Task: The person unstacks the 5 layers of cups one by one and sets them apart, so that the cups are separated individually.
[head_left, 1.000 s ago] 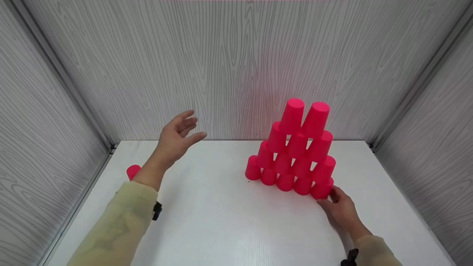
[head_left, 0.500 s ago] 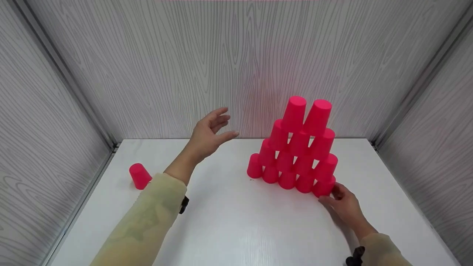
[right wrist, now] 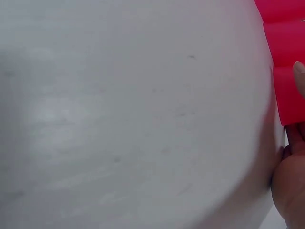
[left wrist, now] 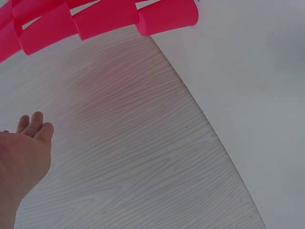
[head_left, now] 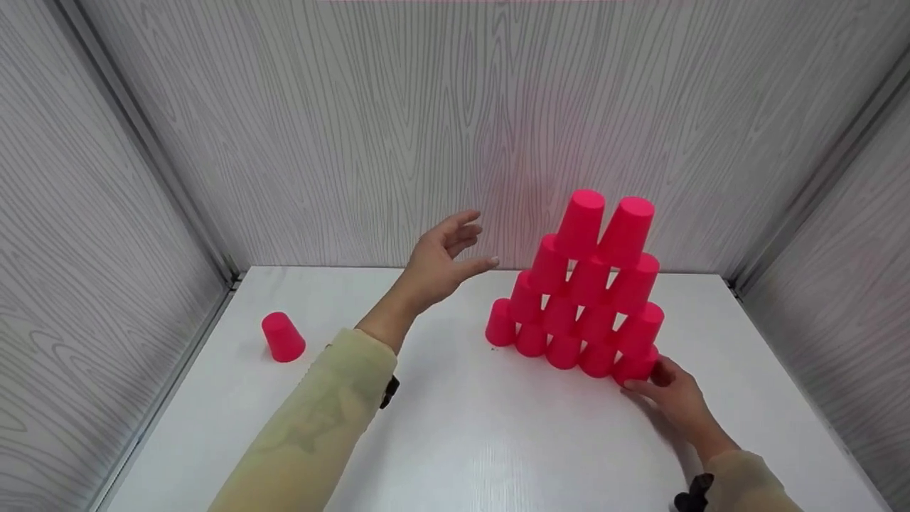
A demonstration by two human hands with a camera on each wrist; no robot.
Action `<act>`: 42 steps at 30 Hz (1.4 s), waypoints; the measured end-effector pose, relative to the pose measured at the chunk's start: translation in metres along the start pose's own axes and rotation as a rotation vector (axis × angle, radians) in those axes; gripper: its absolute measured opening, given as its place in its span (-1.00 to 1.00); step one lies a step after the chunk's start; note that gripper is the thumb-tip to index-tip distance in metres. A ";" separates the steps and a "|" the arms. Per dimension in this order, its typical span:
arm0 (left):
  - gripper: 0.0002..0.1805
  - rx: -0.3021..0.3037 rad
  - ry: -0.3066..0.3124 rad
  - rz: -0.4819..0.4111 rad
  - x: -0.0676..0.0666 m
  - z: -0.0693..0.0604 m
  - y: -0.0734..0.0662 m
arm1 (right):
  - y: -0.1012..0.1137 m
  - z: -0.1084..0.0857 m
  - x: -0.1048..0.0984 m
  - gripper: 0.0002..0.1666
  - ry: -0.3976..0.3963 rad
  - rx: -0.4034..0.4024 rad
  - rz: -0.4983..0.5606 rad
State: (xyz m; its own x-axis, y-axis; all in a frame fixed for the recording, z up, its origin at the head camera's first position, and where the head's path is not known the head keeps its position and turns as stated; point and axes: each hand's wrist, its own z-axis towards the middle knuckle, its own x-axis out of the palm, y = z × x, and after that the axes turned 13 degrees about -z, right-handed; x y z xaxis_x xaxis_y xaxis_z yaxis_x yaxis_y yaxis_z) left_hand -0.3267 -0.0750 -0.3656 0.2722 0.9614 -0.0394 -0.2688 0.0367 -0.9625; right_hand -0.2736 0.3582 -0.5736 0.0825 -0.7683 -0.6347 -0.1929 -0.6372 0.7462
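Upside-down red plastic cups stand in a stepped pyramid (head_left: 561, 314), two of them side by side on its top row. At its near right end, my right hand (head_left: 679, 400) holds the bottom corner cup (head_left: 635, 368), thumb in front and fingers behind. The right wrist view shows the thumb on that cup (right wrist: 289, 95); much of the hand is cut off. To the left of the pyramid my left hand (head_left: 444, 259) hovers above the table, fingers spread apart from the thumb, holding nothing. In the left wrist view, that hand (left wrist: 26, 157) is well apart from the cups (left wrist: 167, 16).
A single upside-down red cup (head_left: 283, 338) stands on the left part of the white table (head_left: 455, 441). Wood-grain panels rise behind the table (head_left: 355, 128) and on both sides. The left forearm crosses in front of the table's left half.
My left hand has moved right toward the pyramid, still holding nothing, and the lone cup has come out from behind the forearm. The right hand stays at the corner cup.
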 end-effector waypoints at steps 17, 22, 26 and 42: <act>-0.14 -0.003 0.035 0.038 0.062 0.034 -0.010 | -0.010 -0.001 -0.005 0.13 0.018 -0.069 -0.010; -0.13 0.001 0.023 0.026 0.078 0.039 -0.011 | -0.008 -0.002 -0.003 0.12 0.021 -0.045 0.025; -0.10 0.013 0.005 0.028 0.086 0.041 -0.012 | -0.004 -0.001 -0.001 0.11 0.022 -0.037 0.036; -0.15 0.059 0.011 0.005 0.113 0.057 -0.005 | -0.011 0.000 -0.003 0.11 0.017 -0.033 0.012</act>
State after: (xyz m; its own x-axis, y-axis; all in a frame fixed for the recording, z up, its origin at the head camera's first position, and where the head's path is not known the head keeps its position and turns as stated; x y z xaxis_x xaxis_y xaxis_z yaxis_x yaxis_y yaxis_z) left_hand -0.3476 0.0487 -0.3500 0.2805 0.9587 -0.0474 -0.3239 0.0480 -0.9449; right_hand -0.2713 0.3679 -0.5798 0.0968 -0.7768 -0.6222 -0.1614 -0.6292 0.7603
